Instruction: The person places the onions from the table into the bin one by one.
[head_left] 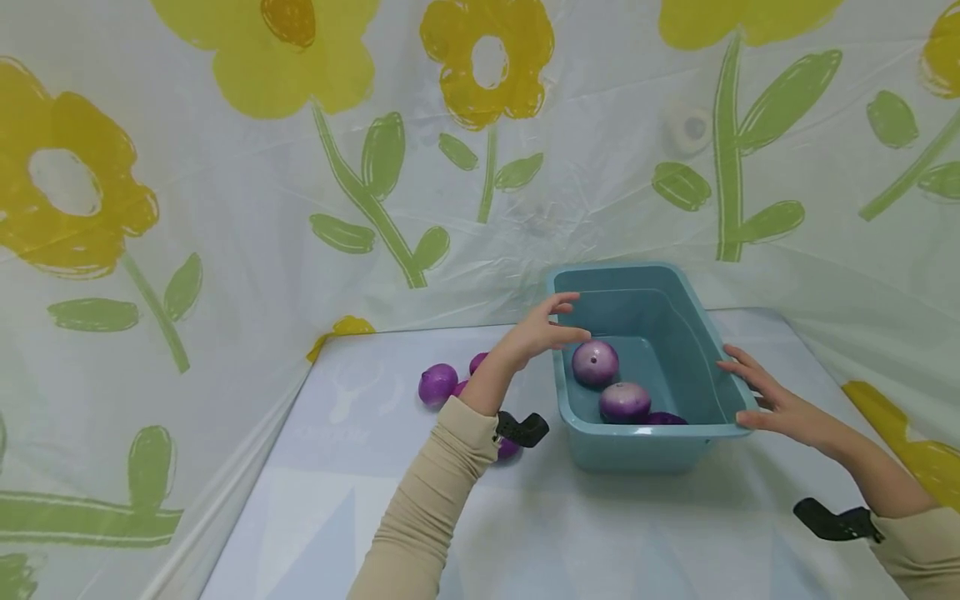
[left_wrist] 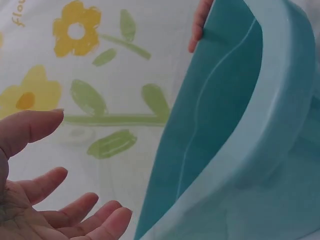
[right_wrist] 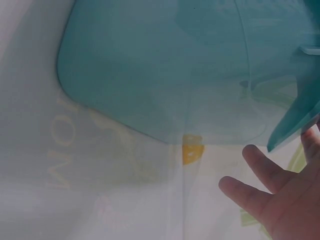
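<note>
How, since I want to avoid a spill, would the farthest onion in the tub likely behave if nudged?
The onion would probably roll, as it looks nearly round. Its smooth-looking skin may make it slightly slippery. The raised walls of the tub should probably keep it inside.

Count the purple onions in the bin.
3: rear onion by the left wall, middle onion nearer the front, right onion partly behind the front rim; others may be hidden.

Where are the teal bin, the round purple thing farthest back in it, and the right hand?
Teal bin (head_left: 633,452), head view, front outer wall.
Round purple thing (head_left: 596,365), head view, its middle.
Right hand (head_left: 783,407), head view, middle of the hand.
</note>
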